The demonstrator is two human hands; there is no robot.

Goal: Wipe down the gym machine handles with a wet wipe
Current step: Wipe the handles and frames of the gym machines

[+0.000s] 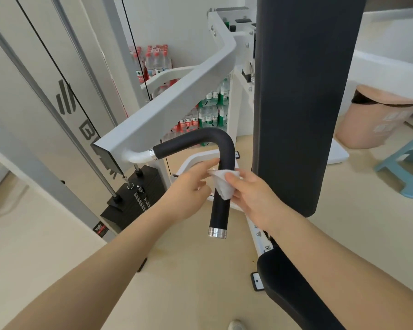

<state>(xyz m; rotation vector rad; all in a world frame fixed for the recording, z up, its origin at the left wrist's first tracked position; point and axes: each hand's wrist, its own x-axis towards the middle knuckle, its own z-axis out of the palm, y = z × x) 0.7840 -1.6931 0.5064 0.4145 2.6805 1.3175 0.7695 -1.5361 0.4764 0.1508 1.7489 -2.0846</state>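
Note:
A black padded handle (221, 210) bends down from the white machine arm (167, 108) and ends in a silver cap. A white wet wipe (223, 183) lies against the handle's vertical part. My right hand (253, 196) pinches the wipe from the right side, thumb on top. My left hand (188, 186) reaches in from the left, its thumb and fingertips at the wipe's left edge and the handle; how firmly it holds the wipe is unclear.
A tall black back pad (301, 91) stands just right of the handle, with a black seat (293, 291) below. The black weight stack (136, 201) and cables sit to the left. Packs of water bottles (210, 110), a pink bin (374, 117) and a blue stool (408, 165) stand behind.

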